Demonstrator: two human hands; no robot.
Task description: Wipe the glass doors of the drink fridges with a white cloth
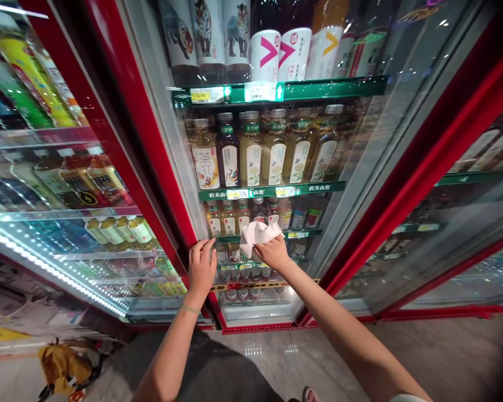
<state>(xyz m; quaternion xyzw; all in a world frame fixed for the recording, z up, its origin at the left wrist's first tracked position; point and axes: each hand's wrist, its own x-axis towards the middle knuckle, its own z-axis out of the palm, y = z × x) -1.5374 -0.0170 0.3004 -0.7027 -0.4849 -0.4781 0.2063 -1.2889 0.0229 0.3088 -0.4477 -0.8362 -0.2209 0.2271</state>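
Observation:
A pale pink-white cloth (260, 234) is bunched under my right hand (273, 251), whose fingers are closed on it. Both are at the glass door (352, 139) of a red-framed drinks cooler, in front of the lower shelves. My left hand (202, 265) lies on the red door frame (167, 184) beside the glass, fingers stretched upward and holding nothing. Behind the cloth, small bottles (230, 218) stand in a row, partly covered by it. Tea bottles (276, 153) line the shelf above.
On the left, another lit cooler (71, 212) holds bottled drinks. Further red-framed glass doors (465, 223) stand on the right. A brown-yellow bag (65, 368) lies on the floor at lower left. Grey tiled floor (243, 357) runs along the cooler's base.

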